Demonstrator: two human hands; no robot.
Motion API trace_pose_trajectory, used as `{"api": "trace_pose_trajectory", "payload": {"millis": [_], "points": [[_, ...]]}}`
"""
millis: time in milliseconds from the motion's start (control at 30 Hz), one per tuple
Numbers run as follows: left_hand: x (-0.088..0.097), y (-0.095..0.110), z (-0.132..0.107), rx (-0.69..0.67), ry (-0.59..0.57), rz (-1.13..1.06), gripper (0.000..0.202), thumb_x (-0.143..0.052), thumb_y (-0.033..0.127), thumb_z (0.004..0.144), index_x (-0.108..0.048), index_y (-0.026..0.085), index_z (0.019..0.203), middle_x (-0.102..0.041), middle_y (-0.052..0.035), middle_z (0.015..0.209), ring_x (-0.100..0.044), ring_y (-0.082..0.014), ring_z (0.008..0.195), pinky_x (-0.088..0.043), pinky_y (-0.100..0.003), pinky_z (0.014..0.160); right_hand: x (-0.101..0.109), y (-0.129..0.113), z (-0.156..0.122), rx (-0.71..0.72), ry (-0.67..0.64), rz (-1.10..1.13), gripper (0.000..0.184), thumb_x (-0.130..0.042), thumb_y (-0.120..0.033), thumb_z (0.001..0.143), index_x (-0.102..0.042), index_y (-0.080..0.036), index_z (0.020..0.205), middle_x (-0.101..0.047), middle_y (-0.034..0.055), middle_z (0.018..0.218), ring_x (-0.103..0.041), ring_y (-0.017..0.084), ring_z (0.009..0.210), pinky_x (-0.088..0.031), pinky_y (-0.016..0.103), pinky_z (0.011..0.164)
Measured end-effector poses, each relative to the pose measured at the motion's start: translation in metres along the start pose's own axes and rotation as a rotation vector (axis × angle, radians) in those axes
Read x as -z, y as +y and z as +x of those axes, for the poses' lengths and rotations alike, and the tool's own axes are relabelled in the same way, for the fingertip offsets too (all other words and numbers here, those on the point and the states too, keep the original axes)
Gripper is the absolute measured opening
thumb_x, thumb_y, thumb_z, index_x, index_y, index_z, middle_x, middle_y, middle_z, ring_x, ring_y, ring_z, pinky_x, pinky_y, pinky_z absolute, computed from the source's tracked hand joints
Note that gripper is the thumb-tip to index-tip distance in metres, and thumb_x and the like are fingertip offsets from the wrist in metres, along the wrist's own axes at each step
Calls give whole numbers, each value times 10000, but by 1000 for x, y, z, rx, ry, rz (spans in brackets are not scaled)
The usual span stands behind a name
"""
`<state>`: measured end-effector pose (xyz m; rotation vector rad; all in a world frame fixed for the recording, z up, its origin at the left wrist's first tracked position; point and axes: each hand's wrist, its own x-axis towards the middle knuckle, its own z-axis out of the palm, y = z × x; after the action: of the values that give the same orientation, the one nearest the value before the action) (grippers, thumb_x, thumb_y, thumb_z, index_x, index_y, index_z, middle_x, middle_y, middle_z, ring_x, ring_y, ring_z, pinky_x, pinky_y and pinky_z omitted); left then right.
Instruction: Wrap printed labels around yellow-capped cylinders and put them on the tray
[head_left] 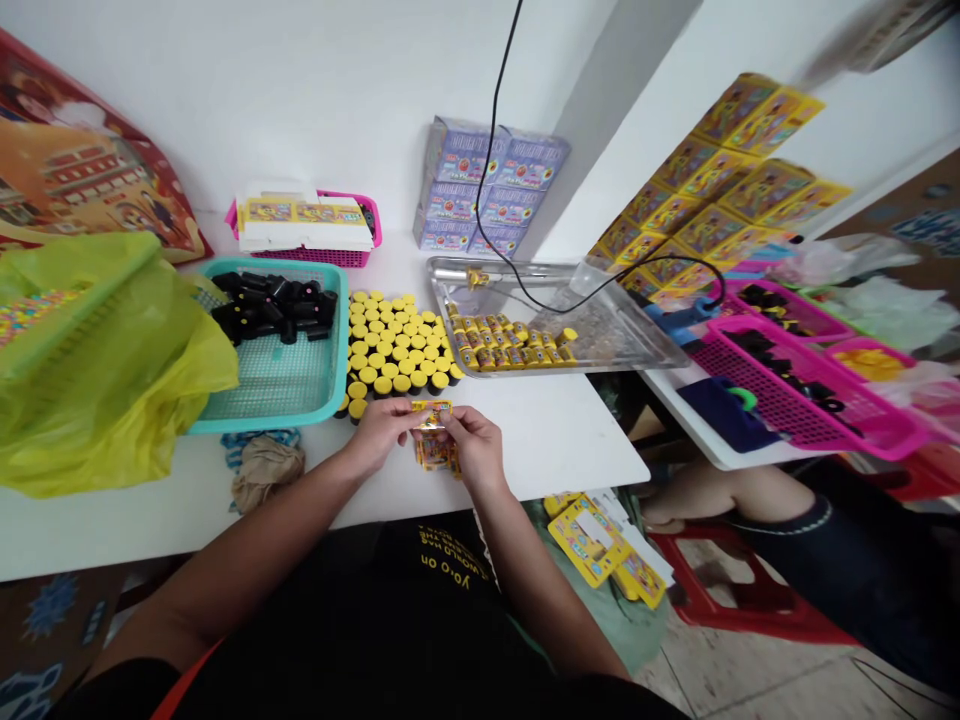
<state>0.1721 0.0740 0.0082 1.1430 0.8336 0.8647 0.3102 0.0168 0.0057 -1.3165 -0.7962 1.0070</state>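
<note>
A small, glossy yellow printed card (432,412) is held up between both hands, its red and orange print too small to read. The left hand (381,430) and right hand (477,446) are almost closed, each pinching one side of the card between thumb and fingers. Directly beneath the hands, a small pile of similar yellow packets (436,455) lies on a white table (540,440). Just ahead of the hands stand packed rows of black tubes with yellow caps (397,345). Ahead and to the right, a steel tray (652,350) holds small wrapped yellow cylinders (510,345). Ahead and to the left, a teal basket (341,330) holds loose black tubes (274,308). Nearer the body, the person's black shirt (427,600) shows upside-down yellow lettering, partly legible as "Yo,o on".
</note>
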Motion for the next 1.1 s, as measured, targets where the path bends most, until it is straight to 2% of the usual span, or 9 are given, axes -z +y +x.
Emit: {"api": "trace_pose_trajectory", "payload": {"millis": [167,300,400,533,700,800,867,1000,1100], "points": [[0,0,1,34,-11,19,324,-781,439,653,-680,130,657,-606,-24,571,-529,-109,491,-297,-222,414,8,1,4,28,95,14,239,-786,-393,618,-689,-190,699,-599,-43,538,-459,97,464,-379,240,475],[0,2,0,24,8,27,304,-748,426,692,-669,133,671,-645,-49,642,-558,-114,514,-311,-216,415,20,6,10,-56,167,-9,267,-809,-391,573,-681,-186,686,-575,-48,499,-435,97,429,-330,234,423],[-1,3,-1,64,19,26,326,-734,452,714,-676,134,749,-650,-50,694,-566,-114,531,-311,-210,402,24,7,10,-91,145,40,283,-825,-383,550,-674,-180,676,-584,-43,501,-443,94,424,-320,229,416],[-3,3,-2,104,19,13,349,-777,434,679,-679,133,827,-635,-33,700,-560,-110,541,-286,-204,385,17,5,5,-95,75,111,280,-823,-384,563,-663,-178,666,-590,-37,493,-459,95,428,-321,223,425],[-3,4,-3,71,-76,44,335,-766,452,683,-698,125,707,-568,-3,547,-440,-79,451,-259,-221,390,13,8,5,-91,50,71,278,-788,-421,595,-674,-184,683,-591,-31,494,-464,106,433,-356,236,443],[-2,5,-2,62,-52,71,365,-757,485,679,-675,133,629,-558,-1,503,-390,-67,408,-230,-226,386,22,14,11,-58,124,-77,281,-737,-457,637,-693,-195,732,-586,-32,509,-477,124,451,-380,253,458],[-1,4,-1,51,-14,89,372,-751,492,682,-665,137,616,-563,-2,496,-381,-64,398,-221,-225,388,29,17,14,-8,141,-268,264,-691,-460,679,-704,-203,740,-620,-12,574,-523,148,506,-417,274,497],[1,-1,1,68,35,121,348,-757,471,677,-665,138,635,-567,-1,488,-357,-60,385,-210,-222,386,36,14,15,216,108,-745,218,-651,-404,729,-723,-204,782,-664,40,751,-599,193,665,-486,333,662],[1,-2,1,75,37,119,328,-768,444,667,-649,142,623,-561,3,482,-370,-61,384,-208,-216,377,34,6,20,378,178,-879,253,-610,-394,788,-716,-183,879,-641,58,817,-601,189,687,-494,337,707]]}}
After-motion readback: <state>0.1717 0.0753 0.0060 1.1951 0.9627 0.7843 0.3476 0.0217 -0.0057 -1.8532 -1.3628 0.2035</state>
